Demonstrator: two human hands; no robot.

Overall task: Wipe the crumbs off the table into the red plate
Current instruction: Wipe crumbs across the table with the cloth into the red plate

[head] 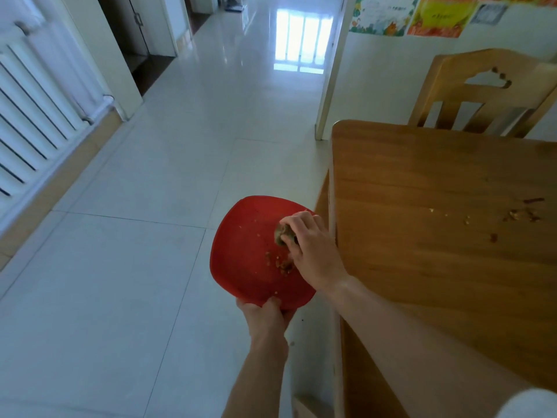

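My left hand (265,315) grips the near rim of the red plate (241,254) and holds it in the air beside the left edge of the wooden table (422,188). My right hand (310,248) is closed on a small brownish cloth (281,235) and hovers over the plate, just off the table edge. A patch of crumbs (278,260) lies on the plate under that hand. More crumbs (518,215) are scattered on the table top at the far right.
A wooden chair (482,92) stands behind the table's far side. White tiled floor (150,206) spreads to the left, with a white radiator (33,116) along the left wall. A few specks lie on the floor near the table leg.
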